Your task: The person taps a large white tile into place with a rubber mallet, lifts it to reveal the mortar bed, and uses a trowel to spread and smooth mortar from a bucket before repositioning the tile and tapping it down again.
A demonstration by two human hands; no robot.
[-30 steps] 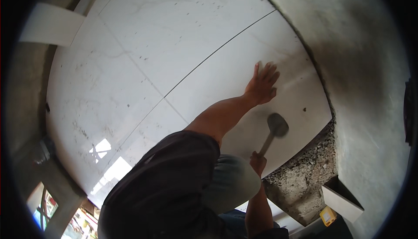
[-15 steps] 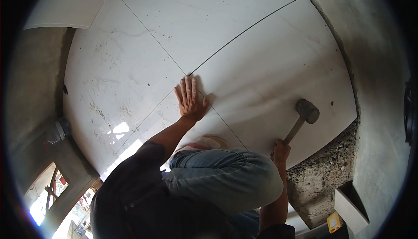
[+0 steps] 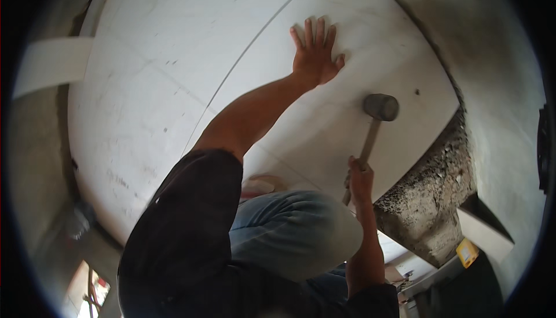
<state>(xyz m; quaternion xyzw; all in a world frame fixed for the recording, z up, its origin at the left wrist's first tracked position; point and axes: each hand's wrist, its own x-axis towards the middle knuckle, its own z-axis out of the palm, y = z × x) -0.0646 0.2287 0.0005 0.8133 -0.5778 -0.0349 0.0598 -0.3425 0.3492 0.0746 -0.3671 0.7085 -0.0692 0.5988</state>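
Observation:
My left hand is stretched forward, its fingers spread, resting palm down on a large white floor tile. In my right hand is the wooden handle of a rubber mallet. The mallet's dark grey head is over the same tile, to the right of and nearer than my left hand; I cannot tell whether it touches the surface. Thin dark joints part this tile from the neighbouring white tiles, which carry small dark specks.
Rough grey mortar and rubble show past the tile's right edge. A bare cement wall runs along the right. Beside the rubble are a white tile offcut and a yellow object. A pale panel juts in at left.
My left hand has moved forward and right, from the tile corner joint out onto the tile. The mallet has shifted slightly left and forward in my right hand. The view has tilted.

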